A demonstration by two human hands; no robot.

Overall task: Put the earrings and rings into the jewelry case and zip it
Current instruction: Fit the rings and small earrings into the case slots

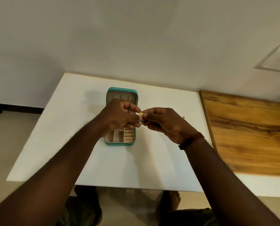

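A teal jewelry case (111,143) lies open on the white table (67,128), its beige compartments and ring rolls showing. Above its right edge my left hand (119,116) and my right hand (165,123) meet at the fingertips. Between them they pinch a small gold earring (141,114). A small dark piece (142,122) shows just below, between the fingers; what it is cannot be told. Another tiny gold item (183,117) lies on the table just past my right hand. My hands hide the middle of the case.
A wooden board (250,132) lies at the table's right side. A wall runs behind the table's far edge. The table's near edge is at the bottom, with my knees and feet below it.
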